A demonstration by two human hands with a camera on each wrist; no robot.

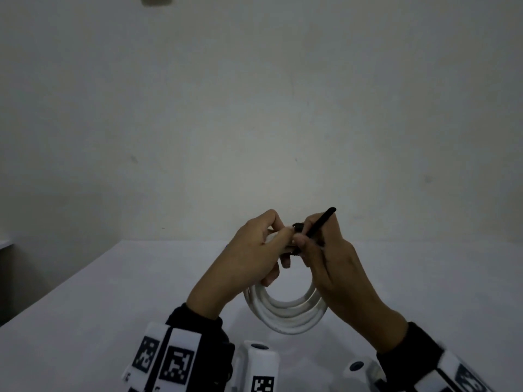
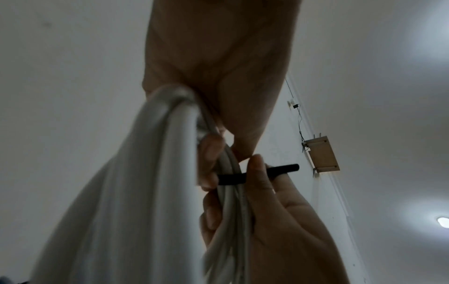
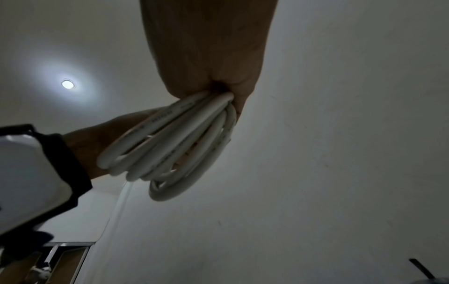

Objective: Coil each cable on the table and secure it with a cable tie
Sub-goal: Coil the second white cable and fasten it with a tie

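Two hands together above the table [image 1: 113, 292]: left hand [image 1: 249, 250] gripping the top of one white cable coil [image 1: 285, 312], right hand [image 1: 328, 256] pinching one black cable tie [image 1: 319, 224] wrapped across it. Wrap around the strands plain only from the left wrist; printed lettering only from the right wrist.

I see a pale table [image 1: 85, 292] under a bare wall [image 1: 254, 108]. At two o'clock in my left wrist view, a small wooden box [image 2: 320, 154] hangs; a ceiling light [image 3: 67, 84] glows at ten o'clock in the right.
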